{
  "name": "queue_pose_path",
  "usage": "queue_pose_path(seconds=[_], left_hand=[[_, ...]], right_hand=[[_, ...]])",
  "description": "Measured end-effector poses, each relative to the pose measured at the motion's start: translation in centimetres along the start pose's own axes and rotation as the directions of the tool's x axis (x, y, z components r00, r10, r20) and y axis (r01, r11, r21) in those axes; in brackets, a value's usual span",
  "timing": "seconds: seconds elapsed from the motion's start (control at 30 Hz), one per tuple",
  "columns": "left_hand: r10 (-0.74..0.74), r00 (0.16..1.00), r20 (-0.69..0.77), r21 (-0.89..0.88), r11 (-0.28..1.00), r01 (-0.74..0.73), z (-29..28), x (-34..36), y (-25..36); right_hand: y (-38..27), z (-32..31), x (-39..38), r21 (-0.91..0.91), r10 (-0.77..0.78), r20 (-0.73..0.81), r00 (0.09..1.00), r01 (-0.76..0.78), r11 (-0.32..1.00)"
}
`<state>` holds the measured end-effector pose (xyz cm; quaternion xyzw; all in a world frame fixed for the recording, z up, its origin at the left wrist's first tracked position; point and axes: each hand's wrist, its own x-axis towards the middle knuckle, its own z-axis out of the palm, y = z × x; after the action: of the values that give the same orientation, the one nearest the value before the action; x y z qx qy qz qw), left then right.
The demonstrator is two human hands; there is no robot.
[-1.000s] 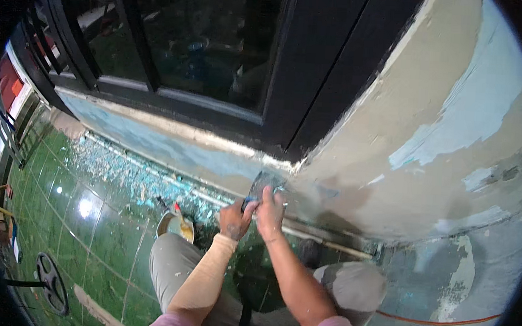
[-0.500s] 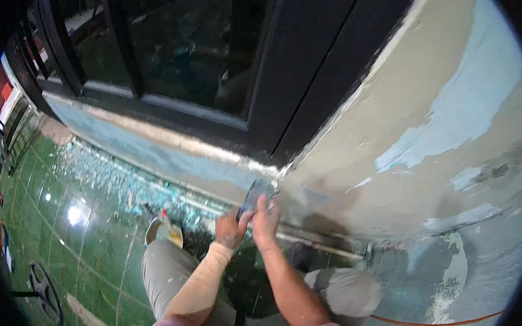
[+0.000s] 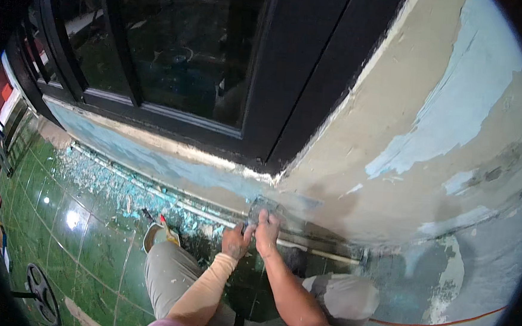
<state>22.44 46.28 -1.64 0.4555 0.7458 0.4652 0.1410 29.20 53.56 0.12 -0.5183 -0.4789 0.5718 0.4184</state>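
Observation:
Low on the wall (image 3: 324, 206), just under the corner of the dark window frame (image 3: 285, 111), a flat, wide-bladed scraper (image 3: 261, 205) lies against the surface. My right hand (image 3: 266, 232) is closed on it, with the thumb and fingers pressed along the blade's near side. Beside it, my left hand (image 3: 234, 242) grips the scraper's lower left part; its handle is mostly hidden by my fingers. Patches of light blue paint (image 3: 430, 125) remain on the beige wall.
A pale pipe (image 3: 327, 254) runs along the wall's foot. Blue paint flakes (image 3: 116, 184) litter the green tiled floor (image 3: 94, 254). A small bucket (image 3: 151, 237) holding tools stands by my left knee. An orange cord (image 3: 442, 325) crosses at right; a black wheel-shaped object (image 3: 44, 293) is lower left.
Both hands have moved slightly down the wall with the scraper, away from the window corner. The blade now lies flatter against the wall.

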Motion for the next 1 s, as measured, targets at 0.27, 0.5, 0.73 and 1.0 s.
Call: queue_pose_path(seconds=[0.27, 0.5, 0.73, 1.0], left_hand=[[-0.032, 0.999, 0.035, -0.078, 0.996, 0.034, -0.1, 1.5, 1.7], [-0.002, 0.996, 0.093, 0.071, 0.997, -0.004, 0.0, 2.7, 1.6], [-0.02, 0.999, 0.026, -0.009, 1.0, 0.02, -1.1, 0.7, 0.9], [-0.049, 0.999, 0.006, 0.044, 0.998, 0.049, -4.3, 2.7, 3.9]], right_hand=[[0.6, -1.4, 1.7, -0.123, -0.167, 0.0, 0.986, 0.165, 0.979], [-0.8, -2.2, 2.0, -0.013, -0.152, 0.066, 0.986, 0.154, 0.988], [-0.4, -0.9, 0.1, -0.094, -0.203, 0.079, 0.976, 0.21, 0.973], [-3.0, 1.2, 1.0, -0.052, -0.194, 0.097, 0.976, 0.2, 0.978]])
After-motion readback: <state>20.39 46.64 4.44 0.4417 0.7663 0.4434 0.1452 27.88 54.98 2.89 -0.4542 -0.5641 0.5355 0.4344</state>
